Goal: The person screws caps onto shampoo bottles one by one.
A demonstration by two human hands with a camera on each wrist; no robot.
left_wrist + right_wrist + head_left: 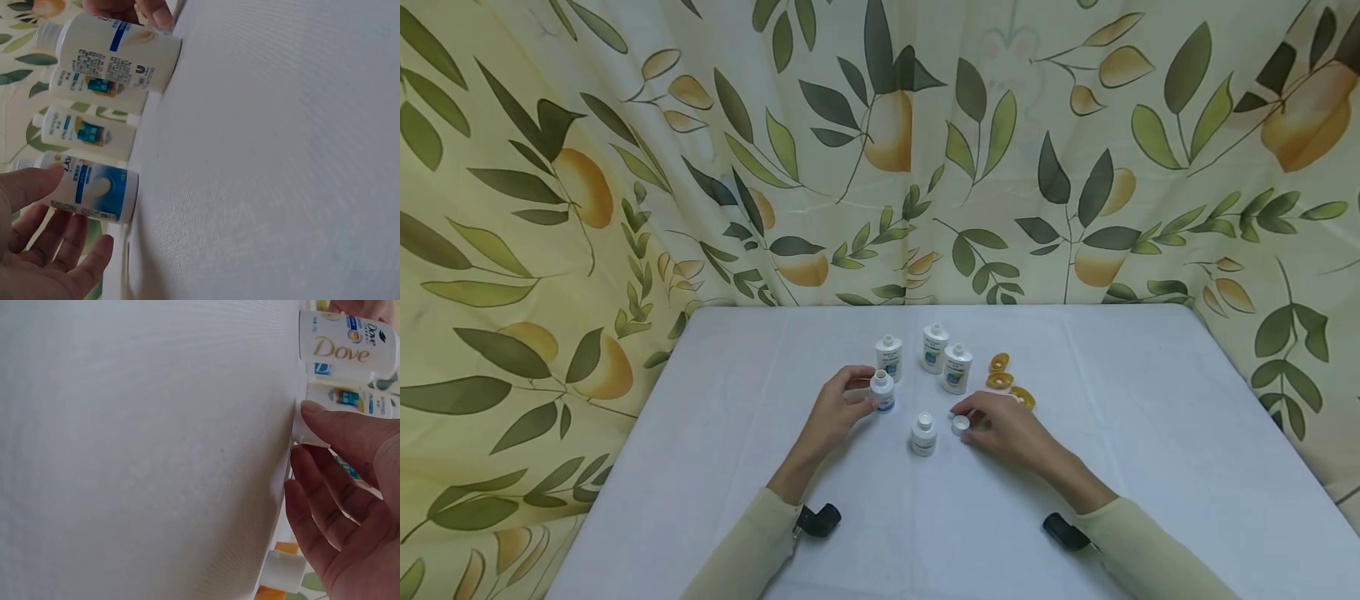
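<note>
My left hand (pixel 842 400) holds a small white bottle (pixel 883 393) with a blue label, thumb near its shoulder and fingers round its far side. The bottle stands upright on the table. My right hand (pixel 1003 425) pinches a small white cap (pixel 960 426) at the table surface, between thumb and index finger. Between the hands stands a white Dove bottle (pixel 923 437), its gold lettering facing the right wrist camera. Behind them are three white bottles with teal labels: one at left (pixel 889 357), one at back (pixel 935 348) and one in front of it (pixel 956 370).
Several yellow-orange ring-shaped pieces (pixel 999 381) lie on the table beyond my right hand. A white cap (pixel 284 571) sits beside them in the right wrist view. A white cloth covers the table (pixel 760 358); a leaf-patterned curtain (pixel 850 208) hangs behind its far edge.
</note>
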